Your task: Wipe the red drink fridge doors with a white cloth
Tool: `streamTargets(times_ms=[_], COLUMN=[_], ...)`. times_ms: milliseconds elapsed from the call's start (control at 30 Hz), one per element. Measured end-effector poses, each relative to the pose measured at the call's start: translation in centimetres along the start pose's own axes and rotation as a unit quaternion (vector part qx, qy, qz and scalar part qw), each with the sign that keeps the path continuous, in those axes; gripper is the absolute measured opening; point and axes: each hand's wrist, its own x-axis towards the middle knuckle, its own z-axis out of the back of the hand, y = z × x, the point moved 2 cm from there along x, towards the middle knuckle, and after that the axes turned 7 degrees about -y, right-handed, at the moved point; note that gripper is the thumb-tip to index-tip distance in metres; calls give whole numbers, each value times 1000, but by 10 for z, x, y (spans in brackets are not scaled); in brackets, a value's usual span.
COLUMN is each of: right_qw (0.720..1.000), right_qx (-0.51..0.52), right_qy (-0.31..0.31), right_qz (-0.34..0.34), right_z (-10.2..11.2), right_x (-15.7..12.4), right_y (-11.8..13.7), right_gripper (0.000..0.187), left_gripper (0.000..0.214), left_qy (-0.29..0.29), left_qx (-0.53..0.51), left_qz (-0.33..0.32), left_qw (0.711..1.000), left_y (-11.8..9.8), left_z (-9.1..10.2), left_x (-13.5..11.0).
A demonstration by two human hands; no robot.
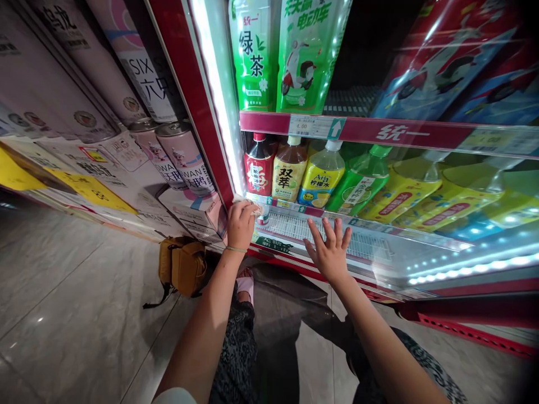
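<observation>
My left hand (241,223) is closed over a crumpled whitish wiping cloth (255,209). It presses the cloth to the lower left part of the cooler's glass door, beside the lit frame (219,84). Fingers spread, my right hand (330,251) is held at the glass further right; whether its fingertips touch is hard to tell. Behind the glass, a row of drinks stands above both hands: a dark bottle with a red label (258,171), a yellow lemon drink bottle (322,177) and a green bottle (357,182) among them. Most of the cloth is hidden under my fingers.
Large green tea bottles (255,62) fill the shelf above, over a red price strip (362,130). Pink beer cans (185,151) and cartons are stacked on the left. A brown bag (183,266) lies on the tiled floor (84,314) near my feet. A red slotted edge (475,335) lies low right.
</observation>
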Motion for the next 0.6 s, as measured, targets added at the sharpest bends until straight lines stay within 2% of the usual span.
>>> streamTargets(times_ms=[133,400,600], right_qw=[1000,1000,998], right_qx=[-8,-4,-24], right_qy=[-12,-22,-48], right_qz=[14,18,31], right_z=[-4,-7,-10], right_x=[-1,-1,1], right_y=[-1,-1,0], right_gripper=[79,81,80], left_gripper=[26,28,29], left_qy=[-24,50,83], left_qx=[6,14,3], left_qz=[59,83,70], left_qw=[998,995,994], left_y=[12,39,32], left_z=[0,-14,-18], left_x=[1,-50,-44])
